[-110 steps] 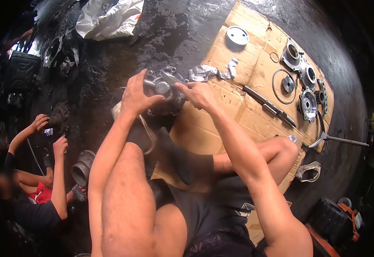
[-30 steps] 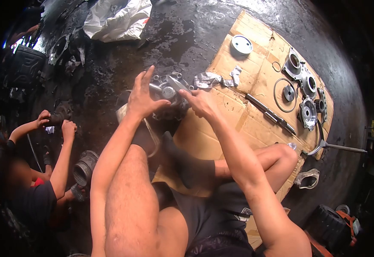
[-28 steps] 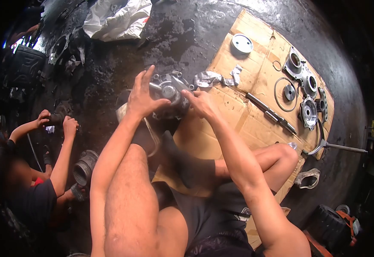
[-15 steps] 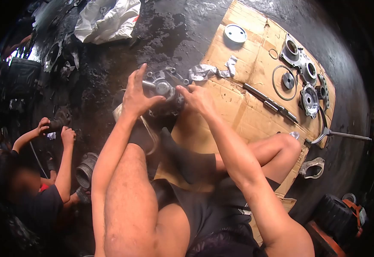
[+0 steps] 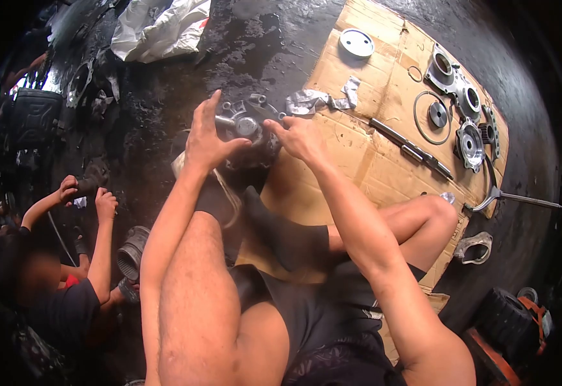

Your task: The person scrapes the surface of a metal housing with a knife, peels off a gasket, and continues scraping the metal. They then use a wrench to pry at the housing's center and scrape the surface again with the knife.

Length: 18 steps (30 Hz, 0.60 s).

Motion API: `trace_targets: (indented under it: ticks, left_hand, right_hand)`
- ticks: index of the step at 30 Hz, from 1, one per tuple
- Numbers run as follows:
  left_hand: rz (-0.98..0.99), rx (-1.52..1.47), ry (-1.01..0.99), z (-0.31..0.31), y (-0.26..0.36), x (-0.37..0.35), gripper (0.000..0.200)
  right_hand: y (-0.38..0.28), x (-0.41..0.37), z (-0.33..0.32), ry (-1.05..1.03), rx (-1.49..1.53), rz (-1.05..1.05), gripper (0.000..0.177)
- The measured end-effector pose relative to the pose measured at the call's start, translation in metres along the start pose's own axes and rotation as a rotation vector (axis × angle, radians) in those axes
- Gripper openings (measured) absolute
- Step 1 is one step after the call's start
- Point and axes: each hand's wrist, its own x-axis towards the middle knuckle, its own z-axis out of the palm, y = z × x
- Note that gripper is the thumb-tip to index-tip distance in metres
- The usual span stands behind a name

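A round grey metal housing (image 5: pixel 247 127) with a raised central hub and lugs around its rim sits in front of my crossed legs. At its left side my left hand (image 5: pixel 209 138) is open, fingers stretched upward and thumb reaching to the hub. My right hand (image 5: pixel 301 140) is at the right edge of the housing, its thumb pointing in over the rim and the other fingers curled. It appears to grip that edge, though the fingertips are partly hidden. Under the housing the view is dark.
Cardboard (image 5: pixel 358 154) on the right bears a steel shaft (image 5: pixel 411 149), a white disc (image 5: pixel 356 43), a rag (image 5: pixel 323 101) and metal castings (image 5: pixel 469 145). A white sack (image 5: pixel 162 29) lies at the back. At left another person (image 5: pixel 52 270) handles a dark part (image 5: pixel 88 187).
The view has shifted slightly, so the cardboard and its parts appear a little to the right. My hands stay around the housing with almost the same pose.
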Motion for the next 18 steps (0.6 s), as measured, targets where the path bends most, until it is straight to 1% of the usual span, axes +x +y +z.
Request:
trace_targets:
  ticks: [1, 2, 5, 7, 11, 13, 16, 18]
  left_hand:
    - [0.000, -0.001, -0.002, 0.000, 0.000, 0.000, 0.119]
    - [-0.004, -0.004, -0.004, 0.000, 0.001, 0.000, 0.119]
    - [-0.007, -0.004, 0.004, -0.001, 0.000, 0.000, 0.119]
    - [0.002, -0.006, 0.000, 0.000, 0.002, 0.000, 0.119]
    - [-0.033, -0.051, -0.011, 0.000, 0.002, -0.001, 0.118]
    - [-0.032, -0.043, -0.004, -0.001, 0.000, 0.002, 0.118]
    - [0.005, -0.017, 0.003, 0.001, 0.000, 0.000, 0.118]
    - [-0.025, -0.019, -0.018, 0.000, -0.001, 0.000, 0.119]
  right_hand:
    - [-0.001, 0.000, -0.001, 0.006, -0.063, -0.040, 0.066]
    - [-0.002, -0.001, 0.000, 0.006, -0.065, -0.039, 0.066]
    - [-0.004, 0.001, 0.001, 0.026, 0.000, -0.023, 0.065]
    - [-0.002, 0.004, -0.005, 0.039, -0.045, -0.127, 0.064]
    - [-0.012, -0.001, -0.006, -0.015, -0.049, -0.075, 0.063]
    - [-0.009, 0.000, 0.001, 0.070, -0.030, -0.098, 0.061]
    - [-0.004, 0.004, -0.001, 0.066, -0.013, -0.048, 0.058]
    - [-0.002, -0.004, 0.002, 0.091, -0.010, -0.077, 0.057]
